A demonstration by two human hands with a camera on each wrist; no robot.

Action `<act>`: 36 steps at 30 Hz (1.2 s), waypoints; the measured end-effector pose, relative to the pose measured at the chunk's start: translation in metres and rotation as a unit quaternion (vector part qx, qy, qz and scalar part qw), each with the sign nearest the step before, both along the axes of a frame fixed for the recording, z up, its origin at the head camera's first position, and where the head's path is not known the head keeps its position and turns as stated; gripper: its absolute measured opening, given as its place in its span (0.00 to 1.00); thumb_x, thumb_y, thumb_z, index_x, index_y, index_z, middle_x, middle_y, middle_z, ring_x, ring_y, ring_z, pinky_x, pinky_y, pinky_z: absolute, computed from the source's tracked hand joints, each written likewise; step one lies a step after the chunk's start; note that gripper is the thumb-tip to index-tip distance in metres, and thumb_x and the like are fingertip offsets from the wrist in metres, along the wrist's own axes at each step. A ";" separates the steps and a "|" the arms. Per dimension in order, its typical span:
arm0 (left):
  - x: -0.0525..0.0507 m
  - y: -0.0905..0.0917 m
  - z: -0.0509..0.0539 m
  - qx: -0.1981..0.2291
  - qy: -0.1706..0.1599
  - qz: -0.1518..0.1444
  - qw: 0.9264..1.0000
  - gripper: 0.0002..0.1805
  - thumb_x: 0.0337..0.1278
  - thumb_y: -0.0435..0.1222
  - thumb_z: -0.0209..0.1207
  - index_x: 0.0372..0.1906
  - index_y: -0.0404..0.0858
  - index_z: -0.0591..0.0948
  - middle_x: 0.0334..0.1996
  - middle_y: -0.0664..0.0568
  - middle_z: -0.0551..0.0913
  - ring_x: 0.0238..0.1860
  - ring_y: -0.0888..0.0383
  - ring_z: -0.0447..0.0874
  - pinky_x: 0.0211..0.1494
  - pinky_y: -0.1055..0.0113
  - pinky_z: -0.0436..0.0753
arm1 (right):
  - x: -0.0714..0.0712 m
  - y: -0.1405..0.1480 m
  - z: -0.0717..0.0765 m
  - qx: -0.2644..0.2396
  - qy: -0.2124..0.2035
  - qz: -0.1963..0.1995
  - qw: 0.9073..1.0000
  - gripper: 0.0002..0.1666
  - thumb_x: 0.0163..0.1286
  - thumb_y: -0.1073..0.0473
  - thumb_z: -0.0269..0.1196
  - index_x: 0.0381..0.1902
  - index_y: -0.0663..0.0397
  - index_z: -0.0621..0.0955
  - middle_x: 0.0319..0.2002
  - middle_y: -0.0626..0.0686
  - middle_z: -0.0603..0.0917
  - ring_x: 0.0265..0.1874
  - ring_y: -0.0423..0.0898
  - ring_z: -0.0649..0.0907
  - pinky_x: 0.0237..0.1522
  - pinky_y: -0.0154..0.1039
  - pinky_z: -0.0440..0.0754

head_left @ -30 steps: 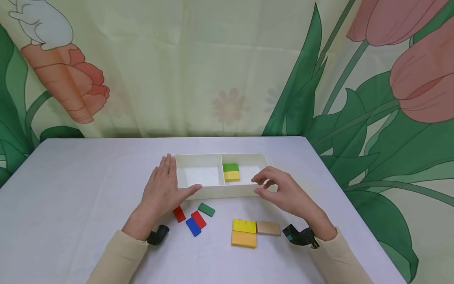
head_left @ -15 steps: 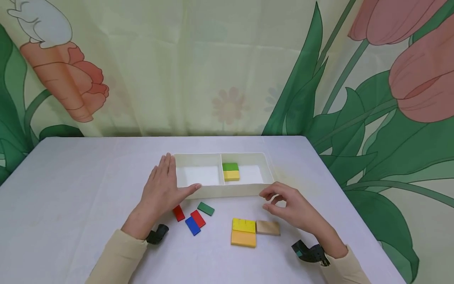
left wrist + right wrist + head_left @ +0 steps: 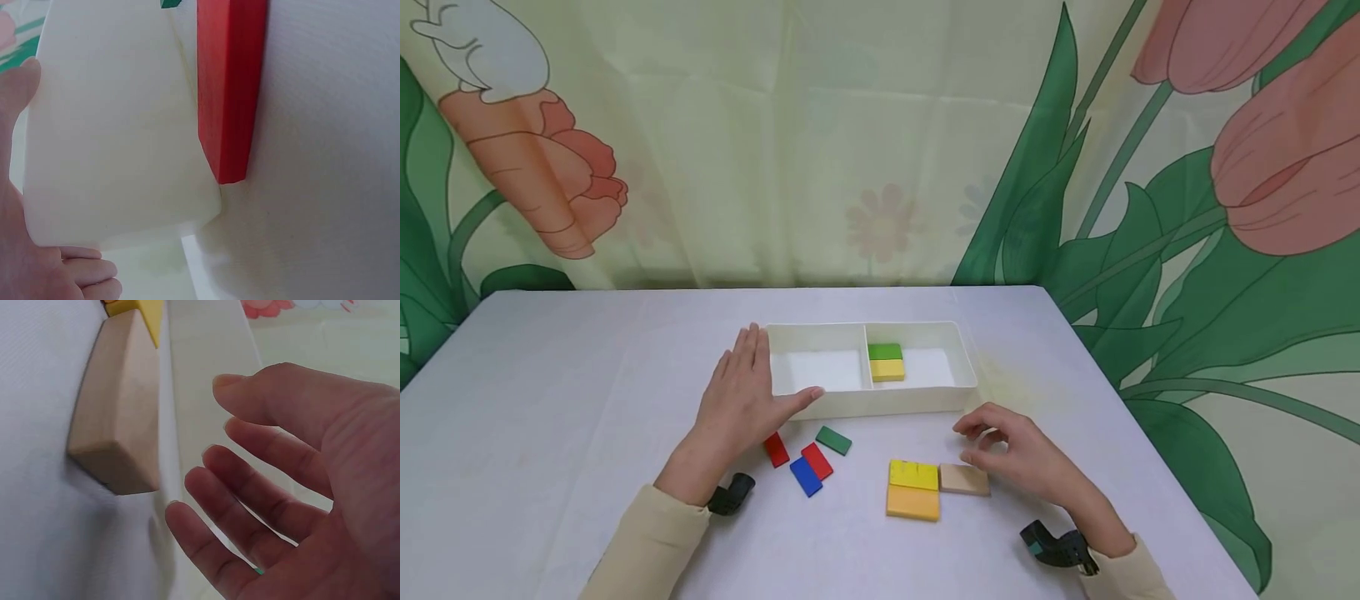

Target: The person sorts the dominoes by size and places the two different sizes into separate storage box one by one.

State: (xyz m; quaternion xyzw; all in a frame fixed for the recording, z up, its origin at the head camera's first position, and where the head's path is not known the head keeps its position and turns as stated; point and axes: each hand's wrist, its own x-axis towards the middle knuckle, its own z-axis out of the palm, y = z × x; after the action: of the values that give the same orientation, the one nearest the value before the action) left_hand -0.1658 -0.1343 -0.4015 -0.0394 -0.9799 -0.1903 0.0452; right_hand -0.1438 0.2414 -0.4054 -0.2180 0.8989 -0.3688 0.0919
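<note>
A white two-compartment box (image 3: 887, 403) stands in the middle of the table. My left hand (image 3: 741, 396) rests against its left end, fingers straight along the side and thumb at the front rim. In the left wrist view, the fingers reach past the box's corner. The right compartment holds a green block (image 3: 885, 351) and a yellow block (image 3: 887, 370), side by side. My right hand (image 3: 1022, 450) hovers with nothing in it, fingers relaxed, near a plain wooden block (image 3: 964, 480). A bright yellow block (image 3: 913, 473) and an orange-yellow block (image 3: 913, 503) touch beside that wooden block.
In front of the box lie a dark green block (image 3: 833, 440), a red block (image 3: 817, 461), a blue block (image 3: 806, 477) and another red block (image 3: 777, 450) near my left wrist. A printed curtain (image 3: 775, 167) hangs behind the white-covered table (image 3: 550, 417).
My right hand has drawn back from the box's front right edge, toward me and slightly right, over the table near the wooden block. My left hand has stayed at the box.
</note>
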 end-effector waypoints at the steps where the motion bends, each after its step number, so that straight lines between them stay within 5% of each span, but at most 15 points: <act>1: 0.000 0.000 0.000 0.000 -0.002 0.000 1.000 0.66 0.52 0.71 0.55 0.77 0.26 0.45 0.79 0.33 0.45 0.79 0.36 0.42 0.79 0.40 0.49 | 0.000 0.000 -0.002 0.001 -0.004 -0.001 1.000 0.16 0.64 0.57 0.70 0.49 0.48 0.82 0.46 0.48 0.84 0.42 0.45 0.82 0.48 0.39 0.85; 17: -0.002 -0.001 0.000 -0.004 0.002 0.002 1.000 0.66 0.52 0.70 0.56 0.77 0.26 0.46 0.79 0.33 0.45 0.79 0.36 0.43 0.79 0.40 0.50 | 0.002 0.003 -0.008 0.042 -0.048 0.039 0.997 0.21 0.60 0.45 0.72 0.50 0.40 0.82 0.47 0.41 0.82 0.43 0.41 0.76 0.46 0.32 0.78; 27: -0.001 -0.001 0.002 -0.010 0.003 -0.001 1.000 0.65 0.53 0.70 0.56 0.77 0.25 0.46 0.79 0.32 0.45 0.79 0.35 0.43 0.79 0.40 0.50 | 0.001 0.006 -0.008 0.037 -0.057 0.076 0.995 0.19 0.61 0.48 0.71 0.50 0.39 0.82 0.46 0.44 0.79 0.43 0.41 0.75 0.43 0.31 0.76; 36: -0.002 -0.001 0.002 -0.007 0.002 0.000 1.000 0.65 0.52 0.70 0.56 0.77 0.26 0.46 0.79 0.33 0.45 0.79 0.35 0.43 0.79 0.40 0.50 | 0.001 0.002 -0.008 0.041 -0.034 0.047 0.997 0.16 0.63 0.47 0.70 0.48 0.38 0.82 0.42 0.40 0.81 0.40 0.38 0.75 0.41 0.31 0.76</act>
State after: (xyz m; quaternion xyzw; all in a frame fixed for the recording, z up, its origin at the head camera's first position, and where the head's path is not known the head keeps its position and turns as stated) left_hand -0.1676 -0.1358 -0.3992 -0.0404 -0.9811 -0.1835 0.0464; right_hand -0.1430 0.2436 -0.4135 -0.2434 0.8984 -0.3339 0.1486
